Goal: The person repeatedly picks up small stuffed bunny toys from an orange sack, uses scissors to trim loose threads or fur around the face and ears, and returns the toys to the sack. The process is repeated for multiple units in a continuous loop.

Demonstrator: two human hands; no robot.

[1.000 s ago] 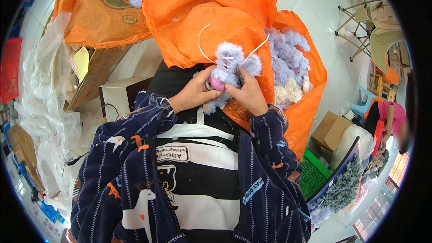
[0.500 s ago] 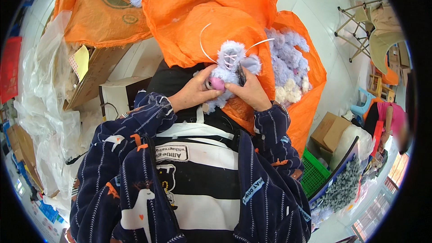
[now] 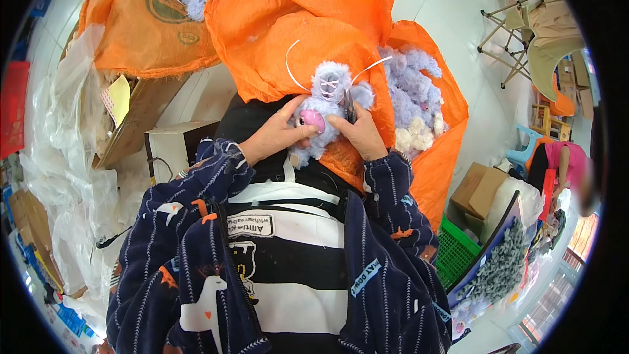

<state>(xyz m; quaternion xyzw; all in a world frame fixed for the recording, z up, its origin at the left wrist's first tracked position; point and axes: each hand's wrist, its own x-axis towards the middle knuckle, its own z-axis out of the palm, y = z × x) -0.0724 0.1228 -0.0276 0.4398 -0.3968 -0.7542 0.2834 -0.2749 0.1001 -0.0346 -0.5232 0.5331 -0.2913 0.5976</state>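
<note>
A fluffy lavender plush toy point(image 3: 321, 108) with a pink muzzle and dark eye is held over my lap. White ribbon laced in crosses decorates its upraised ear, and two loose ends stick out to the sides. My left hand point(image 3: 278, 136) is closed on the toy's left side, its thumb at the pink muzzle. From the right, my right hand point(image 3: 362, 134) presses its thumb near the muzzle. Slim dark metal snips point(image 3: 350, 106) stand upright in its fingers, their blades beside the ear. The fingers behind the toy are partly hidden.
An orange woven sack point(image 3: 295, 33) spreads in front of my knees. More lavender plush toys point(image 3: 414, 85) fill its right side. Cardboard boxes point(image 3: 178, 147) and clear plastic sheeting point(image 3: 69, 137) lie left. A green crate point(image 3: 453, 249) and a folding chair point(image 3: 517, 39) stand right; another person point(image 3: 569, 170) sits beyond.
The toy has turned slightly in my hands, so its dark eye and pink muzzle show more plainly. Both hands keep their hold, and the snips stay in my right hand.
</note>
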